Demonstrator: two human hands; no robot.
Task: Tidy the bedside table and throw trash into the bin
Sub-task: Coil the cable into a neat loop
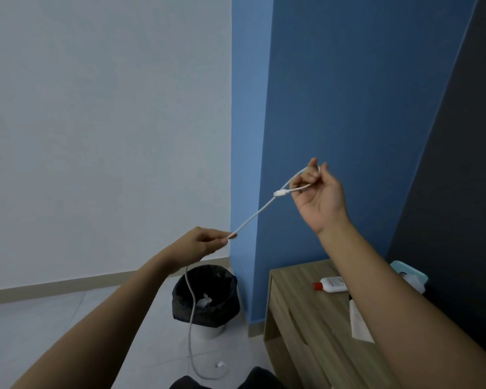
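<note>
head view is showing both hands raised and working a white cable into a coil. the right hand is curling its fingers round a small loop, with one plug end sticking out just beside its fingertips. the left hand, lower and nearer the body, is pinching the cable between thumb and finger. to do this well, the left hand should be feeding slack up evenly while the right is laying each new loop the same size as the first and keeping twists out. the cable is looking thin, limp and smooth. it is running taut between the hands, then hanging from the left hand down past the bin to the floor, where its far end seems to be lying in a loose curl. the bedside table is sitting under the right forearm, with a white bottle lying on it.
</note>
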